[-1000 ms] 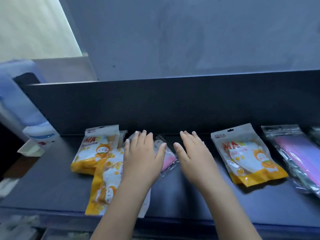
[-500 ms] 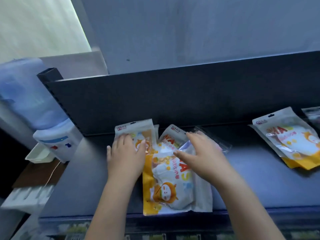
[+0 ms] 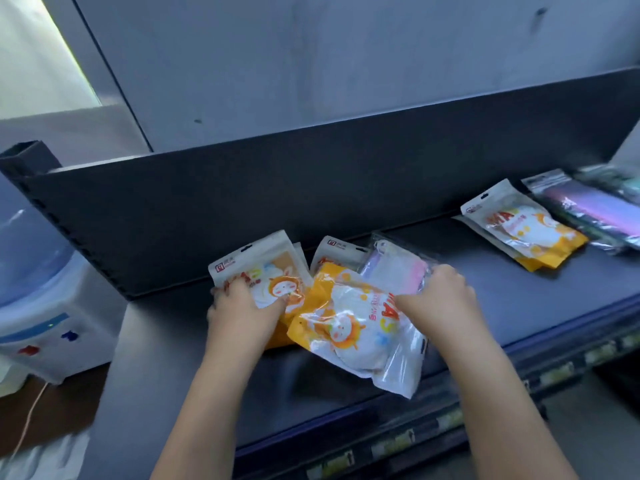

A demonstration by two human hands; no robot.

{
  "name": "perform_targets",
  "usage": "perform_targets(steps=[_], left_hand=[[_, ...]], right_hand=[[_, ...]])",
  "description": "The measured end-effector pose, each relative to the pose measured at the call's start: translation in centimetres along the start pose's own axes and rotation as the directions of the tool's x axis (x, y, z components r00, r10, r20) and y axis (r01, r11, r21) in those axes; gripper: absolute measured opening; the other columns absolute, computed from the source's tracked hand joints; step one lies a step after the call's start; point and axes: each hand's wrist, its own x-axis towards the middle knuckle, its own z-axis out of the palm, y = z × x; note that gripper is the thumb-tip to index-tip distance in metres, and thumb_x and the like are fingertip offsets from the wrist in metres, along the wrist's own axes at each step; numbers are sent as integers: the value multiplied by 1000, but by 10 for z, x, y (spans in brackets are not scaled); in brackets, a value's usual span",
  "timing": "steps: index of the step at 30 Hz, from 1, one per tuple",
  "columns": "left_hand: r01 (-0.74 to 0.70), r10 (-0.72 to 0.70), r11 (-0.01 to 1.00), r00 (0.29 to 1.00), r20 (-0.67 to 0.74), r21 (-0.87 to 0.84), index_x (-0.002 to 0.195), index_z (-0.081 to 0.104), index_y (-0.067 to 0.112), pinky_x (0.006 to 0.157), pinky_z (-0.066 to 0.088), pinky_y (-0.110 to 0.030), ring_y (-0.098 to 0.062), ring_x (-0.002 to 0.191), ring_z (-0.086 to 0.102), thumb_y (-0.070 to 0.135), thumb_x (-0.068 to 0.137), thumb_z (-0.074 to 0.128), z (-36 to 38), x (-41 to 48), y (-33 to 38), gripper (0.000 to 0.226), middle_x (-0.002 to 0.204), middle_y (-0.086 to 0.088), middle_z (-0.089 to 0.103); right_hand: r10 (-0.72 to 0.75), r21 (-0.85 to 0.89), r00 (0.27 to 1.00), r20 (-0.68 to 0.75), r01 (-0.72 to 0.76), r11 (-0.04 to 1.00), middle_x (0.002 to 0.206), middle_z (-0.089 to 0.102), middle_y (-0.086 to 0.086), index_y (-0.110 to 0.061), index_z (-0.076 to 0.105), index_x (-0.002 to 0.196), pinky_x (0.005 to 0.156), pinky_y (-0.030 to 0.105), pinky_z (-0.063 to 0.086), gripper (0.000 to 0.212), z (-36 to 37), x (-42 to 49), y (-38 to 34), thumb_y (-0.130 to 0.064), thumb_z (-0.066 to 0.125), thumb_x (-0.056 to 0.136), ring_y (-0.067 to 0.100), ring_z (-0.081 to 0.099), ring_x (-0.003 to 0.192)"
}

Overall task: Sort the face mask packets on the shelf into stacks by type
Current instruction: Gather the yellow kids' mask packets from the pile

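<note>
Dark shelf surface (image 3: 519,306) with an upright dark back panel (image 3: 311,188), set against a grey wall (image 3: 311,57).

Left hand (image 3: 242,308): palm down, fingers curled, gripping the lower part of an orange-and-white cartoon packet (image 3: 256,268) that lies flat near the back panel. A second packet edge shows just behind it.

Right hand (image 3: 438,297): fingers closed around the edge of a clear packet with pink masks (image 3: 398,266), thumb pointing left over a tilted orange-and-white packet (image 3: 356,327). Whether the thumb also pinches that tilted packet cannot be determined.

The tilted orange-and-white packet lies between the two hands, skewed, its printed lettering sideways, its clear lower end reaching toward the front edge of the shelf. It overlaps another orange-and-white packet behind it (image 3: 337,252), of which only the white header shows.

Well apart to the right: one more orange-and-white packet (image 3: 523,226) lies flat on its own. Just beside it, further right, a clear packet with purple contents (image 3: 588,213), blurred, with more packets beyond it at the frame edge, not identifiable.

Front of the shelf carries price-label strips (image 3: 398,445), unreadable. A water dispenser (image 3: 38,306) stands left of the shelf.
</note>
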Motion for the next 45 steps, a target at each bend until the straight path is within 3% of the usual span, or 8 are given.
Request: perform_targets(steps=[7,12,24,28,31,34,37,45], left_hand=[[82,-90,969,996,-25,-233,138,49,22,102,51,-49,-33,121,59,60,48,83,-12,4,-18,103,133,-5,62],[31,-54,962,995,-79,-270,140,49,20,100,53,-51,-30,119,61,52,47,93,-15,5,-30,108,136,-5,59],[-106,15,916,972,-233,-387,144,45,26,100,53,-48,-26,122,59,32,52,99,-23,0,-45,107,141,-4,53],[-155,35,884,963,-269,-440,144,45,29,101,53,-50,-24,125,56,28,56,97,-26,-4,-49,103,139,0,52],[-154,8,828,965,-263,-539,140,45,33,92,58,-47,-20,118,60,21,64,93,-28,-6,-52,91,133,3,55],[-165,1,805,961,-276,-570,138,45,36,91,59,-50,-20,115,61,18,67,91,-31,-7,-51,87,132,4,55],[-165,2,791,964,-267,-589,134,46,40,87,61,-50,-19,113,63,18,67,91,-30,-9,-50,83,132,5,56],[-213,22,739,956,-293,-639,127,51,33,73,54,-26,-5,103,64,9,77,85,-25,-15,-42,66,125,8,60]], right_hand=[[56,-97,998,-17,-57,994,99,64,7,-14,62,102,69,35,47,29,1,-10,-5,-35,70,83,31,60,87],[156,-164,987,36,-149,975,107,63,7,-15,50,114,74,38,48,65,3,-15,-7,-66,69,79,33,62,96],[-153,496,985,-80,172,851,90,74,-2,-23,78,103,70,31,54,40,17,2,-44,4,78,74,16,68,80],[-520,345,793,-316,607,716,87,73,-7,-21,77,101,78,25,55,32,27,-6,-92,3,66,83,10,67,85],[-724,177,642,-252,766,618,126,71,-3,-18,72,128,105,31,48,35,30,-15,-115,-11,72,94,16,57,122],[-603,-42,772,-199,608,793,138,56,2,-17,61,136,100,41,47,43,29,-34,-113,-35,67,97,27,46,129],[-241,-274,969,-54,218,937,99,53,2,-16,55,100,65,33,40,22,26,-50,-93,-38,53,99,26,54,87],[-199,-199,976,88,213,956,119,57,6,-18,53,120,69,35,47,34,32,-63,-70,-36,60,93,30,59,93]])
